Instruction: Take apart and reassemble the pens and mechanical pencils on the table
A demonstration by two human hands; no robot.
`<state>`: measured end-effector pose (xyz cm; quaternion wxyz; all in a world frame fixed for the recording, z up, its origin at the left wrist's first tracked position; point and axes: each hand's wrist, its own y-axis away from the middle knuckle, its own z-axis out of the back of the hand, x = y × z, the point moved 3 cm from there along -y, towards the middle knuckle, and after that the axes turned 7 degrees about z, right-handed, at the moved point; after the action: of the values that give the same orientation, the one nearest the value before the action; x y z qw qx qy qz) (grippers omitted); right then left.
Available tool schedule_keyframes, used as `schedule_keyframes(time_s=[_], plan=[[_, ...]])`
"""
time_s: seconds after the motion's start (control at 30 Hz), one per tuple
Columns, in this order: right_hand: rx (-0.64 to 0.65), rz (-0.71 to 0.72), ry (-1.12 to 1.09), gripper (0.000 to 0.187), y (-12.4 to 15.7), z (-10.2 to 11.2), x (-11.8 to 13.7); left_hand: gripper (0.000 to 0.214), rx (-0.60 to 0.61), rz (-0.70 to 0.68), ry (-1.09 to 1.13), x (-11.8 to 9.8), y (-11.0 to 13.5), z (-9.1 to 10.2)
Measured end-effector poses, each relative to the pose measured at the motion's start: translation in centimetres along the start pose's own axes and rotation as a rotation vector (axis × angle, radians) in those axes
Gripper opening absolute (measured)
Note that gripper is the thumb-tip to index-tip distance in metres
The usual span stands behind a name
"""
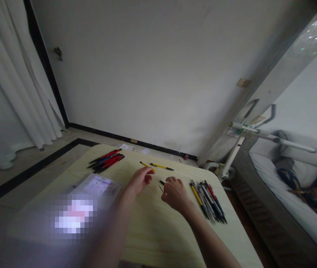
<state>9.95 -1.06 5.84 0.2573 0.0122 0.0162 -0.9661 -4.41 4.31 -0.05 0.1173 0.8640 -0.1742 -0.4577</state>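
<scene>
My left hand [141,179] is closed around a yellow pen [152,170], whose dark end points away to the far left. Just beyond it, a second yellow pen [162,167] with dark ends lies on the table. My right hand [174,191] has its fingers curled down over the tabletop. A short black pen part [162,182] sticks out by its fingers, and a thin dark rod [161,189] shows below that. The rest of what this hand grips is hidden under it.
On the light wooden table [147,230], red, black and blue pens [108,160] lie bundled at the far left. Mixed pens [208,201] form a pile at the right. A bright, partly blurred screen [74,216] and a printed sheet [99,186] are at the left.
</scene>
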Motion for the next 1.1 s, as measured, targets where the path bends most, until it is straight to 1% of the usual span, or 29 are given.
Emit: schedule_keyframes(time_s=[0.1,0.23,0.33,0.47,0.67,0.8,0.87,0.93,1.0,1.1], plan=[[0.003,0.007,-0.041,0.013,-0.1,0.5,0.0,0.021,0.049,0.016,-0.038,0.3,0.1,-0.4],[0.027,0.005,-0.122,0.013,-0.3,1.0,0.0,0.019,0.146,0.046,-0.054,0.8,0.4,-1.2],[0.048,0.015,-0.205,0.012,-0.4,1.0,-0.2,0.018,0.194,0.079,-0.062,1.1,0.6,-1.7],[0.046,0.01,-0.312,0.011,-0.5,0.8,-0.7,0.017,0.241,0.097,-0.069,1.2,0.9,-2.1],[0.044,-0.003,-0.45,0.01,-0.7,0.2,-1.2,0.017,0.264,0.134,-0.055,1.2,1.2,-2.3],[-0.031,0.012,-0.602,0.009,-0.8,-0.1,-1.5,0.016,0.266,0.133,-0.008,1.2,1.1,-2.3],[-0.079,0.034,-0.732,0.009,-0.9,-0.2,-1.7,0.015,0.251,0.127,0.04,1.1,1.0,-2.2],[-0.102,0.04,-0.918,0.011,-0.9,-0.5,-2.0,0.013,0.232,0.141,0.113,0.9,0.9,-1.9],[-0.131,-0.004,-1.169,0.016,-0.9,-0.8,-2.5,0.011,0.212,0.165,0.203,0.8,0.7,-1.6],[-0.244,-0.1,-1.624,0.025,-0.9,-1.5,-3.3,0.01,0.2,0.155,0.32,0.5,0.4,-1.2]])
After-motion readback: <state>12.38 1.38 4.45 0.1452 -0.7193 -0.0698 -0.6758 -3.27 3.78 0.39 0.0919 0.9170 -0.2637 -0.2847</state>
